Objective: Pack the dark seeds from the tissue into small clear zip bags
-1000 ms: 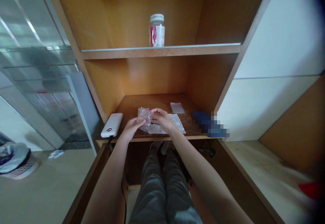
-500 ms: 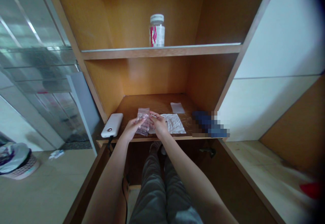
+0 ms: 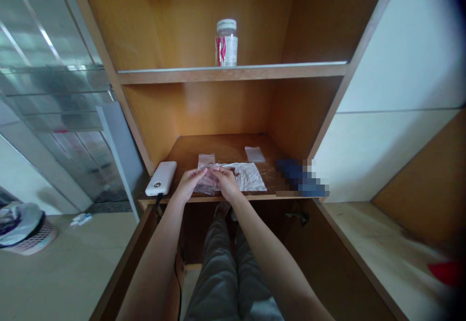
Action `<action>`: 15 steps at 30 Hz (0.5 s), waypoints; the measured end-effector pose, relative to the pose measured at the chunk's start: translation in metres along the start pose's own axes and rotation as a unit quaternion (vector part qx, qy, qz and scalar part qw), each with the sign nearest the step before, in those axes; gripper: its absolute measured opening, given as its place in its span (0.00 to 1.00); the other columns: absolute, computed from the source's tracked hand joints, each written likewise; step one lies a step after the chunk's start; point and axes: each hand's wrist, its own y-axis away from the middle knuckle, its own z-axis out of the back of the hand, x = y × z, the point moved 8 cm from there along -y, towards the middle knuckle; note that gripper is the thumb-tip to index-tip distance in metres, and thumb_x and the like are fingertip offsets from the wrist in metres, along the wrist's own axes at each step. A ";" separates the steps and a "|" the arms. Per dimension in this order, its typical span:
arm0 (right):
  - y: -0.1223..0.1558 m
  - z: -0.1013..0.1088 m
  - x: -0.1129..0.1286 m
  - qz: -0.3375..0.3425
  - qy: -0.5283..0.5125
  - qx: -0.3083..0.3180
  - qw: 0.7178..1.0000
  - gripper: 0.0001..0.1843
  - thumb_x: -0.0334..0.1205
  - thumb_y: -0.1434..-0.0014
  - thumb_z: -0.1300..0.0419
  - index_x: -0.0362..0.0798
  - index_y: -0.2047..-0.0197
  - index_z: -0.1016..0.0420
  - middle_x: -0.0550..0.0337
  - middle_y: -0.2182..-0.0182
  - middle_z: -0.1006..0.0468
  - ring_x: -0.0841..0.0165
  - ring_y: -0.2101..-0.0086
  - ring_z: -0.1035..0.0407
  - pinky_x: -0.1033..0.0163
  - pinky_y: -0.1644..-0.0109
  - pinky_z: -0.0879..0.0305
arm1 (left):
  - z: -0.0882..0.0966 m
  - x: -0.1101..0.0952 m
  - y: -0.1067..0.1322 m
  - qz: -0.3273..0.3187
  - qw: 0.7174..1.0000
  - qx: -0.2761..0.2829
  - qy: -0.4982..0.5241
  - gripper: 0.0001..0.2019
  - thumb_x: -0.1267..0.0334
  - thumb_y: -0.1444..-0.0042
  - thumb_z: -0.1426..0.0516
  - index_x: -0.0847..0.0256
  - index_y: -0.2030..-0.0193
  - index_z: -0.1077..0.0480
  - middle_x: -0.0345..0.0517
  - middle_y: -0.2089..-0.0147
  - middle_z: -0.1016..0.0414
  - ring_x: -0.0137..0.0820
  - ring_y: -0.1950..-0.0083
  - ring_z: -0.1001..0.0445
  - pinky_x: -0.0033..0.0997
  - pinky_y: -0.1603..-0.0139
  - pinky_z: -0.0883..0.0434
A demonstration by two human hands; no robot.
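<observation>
A: Where is the bag (image 3: 208, 178)?

B: In the middle, near the front edge of the shelf (image 3: 218, 142). It is clear and thin, and both hands have it.

A: What are the fingers (image 3: 200, 174) doing?

B: The left hand (image 3: 189, 183) pinches it from the left. The right hand (image 3: 227, 183) pinches it from the right. Their tips almost meet.

A: Is it just one bag?

B: I can't tell. A zip top (image 3: 207, 158) shows just past the fingers. It could be part of this bag, or of one under it.

A: What step is this?

B: I think it is the bag-handling step, done with both hands. I can't see if the bag is open at the top.

A: What does the next move call for?

B: Soft, steady pinches, I'd say. Thin plastic may slip or stick to itself, so one hand should keep a good hold.

A: What is around it?

B: Just to the right is a white sheet (image 3: 252, 177), with small dark red bits (image 3: 235, 171) on it. A flat bag (image 3: 255, 154) lies on the far side of the sheet. On the left is a white box (image 3: 161, 178) with a black cord (image 3: 158, 201). More to the right is a blue thing (image 3: 300, 177), too blurry to name. On the high shelf (image 3: 233, 74), a bottle (image 3: 226, 44) stands upright.
</observation>
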 end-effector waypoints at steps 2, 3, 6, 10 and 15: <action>0.000 0.000 0.001 0.001 0.001 -0.002 1.000 0.06 0.38 0.58 0.38 0.46 0.73 0.25 0.62 0.75 0.24 0.72 0.74 0.32 0.66 0.66 0.36 | 0.003 0.000 -0.001 -0.007 1.000 -0.018 -0.009 0.19 0.52 0.54 0.41 0.69 0.63 0.28 0.50 0.72 0.22 0.35 0.72 0.24 0.37 0.65 0.27; 0.000 0.001 0.001 0.001 0.006 -0.005 1.000 0.05 0.37 0.58 0.39 0.46 0.74 0.25 0.62 0.75 0.24 0.72 0.74 0.32 0.67 0.67 0.37 | 0.004 -0.001 -0.001 -0.010 1.000 -0.023 -0.013 0.19 0.52 0.54 0.41 0.69 0.63 0.28 0.49 0.72 0.23 0.34 0.72 0.24 0.36 0.65 0.27; -0.001 0.005 0.000 0.009 0.022 -0.019 1.000 0.03 0.36 0.58 0.40 0.46 0.76 0.25 0.63 0.76 0.24 0.73 0.75 0.33 0.67 0.68 0.38 | 0.003 -0.001 -0.001 -0.014 1.000 -0.015 -0.023 0.18 0.52 0.54 0.41 0.68 0.65 0.28 0.48 0.74 0.23 0.35 0.73 0.24 0.37 0.65 0.27; -0.003 0.007 0.000 0.028 0.046 -0.021 0.998 0.03 0.36 0.57 0.41 0.46 0.76 0.26 0.63 0.76 0.24 0.73 0.75 0.33 0.67 0.67 0.38 | 0.000 -0.003 -0.001 -0.024 0.999 0.000 -0.033 0.18 0.51 0.52 0.43 0.68 0.65 0.28 0.48 0.73 0.23 0.35 0.73 0.24 0.37 0.65 0.27; -0.004 0.009 -0.001 0.023 0.063 -0.026 0.997 0.04 0.38 0.56 0.40 0.47 0.75 0.27 0.62 0.76 0.24 0.72 0.75 0.33 0.66 0.68 0.38 | -0.001 -0.006 -0.001 -0.031 0.999 -0.004 -0.036 0.17 0.52 0.51 0.43 0.67 0.65 0.30 0.46 0.75 0.24 0.33 0.74 0.25 0.35 0.67 0.27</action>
